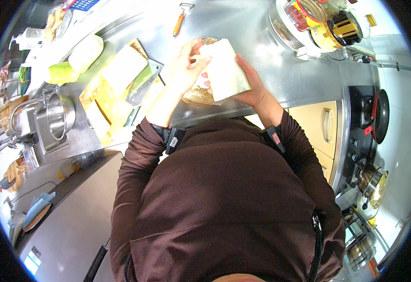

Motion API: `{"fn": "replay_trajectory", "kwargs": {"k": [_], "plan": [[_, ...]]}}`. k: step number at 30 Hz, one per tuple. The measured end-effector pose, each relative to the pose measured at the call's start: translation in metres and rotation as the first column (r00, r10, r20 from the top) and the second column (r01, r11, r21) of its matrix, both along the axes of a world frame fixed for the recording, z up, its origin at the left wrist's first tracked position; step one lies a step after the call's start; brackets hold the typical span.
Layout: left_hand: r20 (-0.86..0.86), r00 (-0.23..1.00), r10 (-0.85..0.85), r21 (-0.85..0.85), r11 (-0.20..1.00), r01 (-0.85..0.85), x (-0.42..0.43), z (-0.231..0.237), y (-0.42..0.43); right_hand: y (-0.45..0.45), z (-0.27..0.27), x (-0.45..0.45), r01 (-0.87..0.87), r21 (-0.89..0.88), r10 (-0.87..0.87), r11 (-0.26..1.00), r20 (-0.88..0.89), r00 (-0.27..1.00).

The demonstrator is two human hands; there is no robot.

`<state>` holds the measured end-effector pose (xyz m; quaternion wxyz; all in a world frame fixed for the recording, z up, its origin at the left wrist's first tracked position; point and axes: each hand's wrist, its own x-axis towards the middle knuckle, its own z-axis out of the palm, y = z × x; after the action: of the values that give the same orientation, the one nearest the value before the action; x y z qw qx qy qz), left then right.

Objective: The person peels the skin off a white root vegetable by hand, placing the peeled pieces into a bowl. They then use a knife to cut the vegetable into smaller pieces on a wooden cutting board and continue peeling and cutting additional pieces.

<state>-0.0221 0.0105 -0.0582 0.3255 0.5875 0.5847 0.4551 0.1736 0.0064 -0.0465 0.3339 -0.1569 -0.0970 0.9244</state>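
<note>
In my right hand is a thick pale-green and white block of peeled melon or gourd, its thumb along the block's right edge. Fingertips show past the block's left side. My left hand is at that left side, thumb and fingers curled close to the block; overexposure hides whether it holds anything. Below both hands sits a round container lined with a clear plastic bag, partly covered by them. To the left, a cleaver lies on a wooden cutting board, beside a large pale cut piece.
Two peeled green gourd pieces lie left of the board. A wooden-handled peeler is at the back. Far left stands a steel pot by a faucet. Jars crowd the right back. A red-rimmed pan stands over the stove.
</note>
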Motion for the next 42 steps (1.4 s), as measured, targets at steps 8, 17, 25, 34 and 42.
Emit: {"fn": "replay_trajectory", "kwargs": {"k": [8,17,25,34,42], "plan": [[0.128,0.904,-0.407,-0.168,0.890,0.424,-0.008,0.034,0.014,-0.009,0.004,-0.003,-0.264,0.014,0.263,0.965,0.051,0.964],[0.023,0.990,-0.141,-0.277,0.951,0.141,-0.016,0.017,0.017,-0.020,0.011,-0.004,-0.291,-0.042,0.293,0.956,0.076,0.953],[-0.451,0.820,-0.352,0.276,0.818,0.504,-0.026,0.031,0.005,-0.019,0.009,-0.003,-0.342,-0.020,0.338,0.939,0.219,0.915],[-0.708,0.659,-0.254,0.283,0.753,0.594,-0.023,0.031,-0.003,-0.026,0.017,-0.008,-0.164,-0.278,0.251,0.947,0.314,0.916],[-0.516,0.835,-0.190,0.072,0.962,0.263,-0.047,0.007,-0.014,-0.027,0.030,0.015,-0.130,-0.057,0.141,0.990,0.311,0.940]]}}
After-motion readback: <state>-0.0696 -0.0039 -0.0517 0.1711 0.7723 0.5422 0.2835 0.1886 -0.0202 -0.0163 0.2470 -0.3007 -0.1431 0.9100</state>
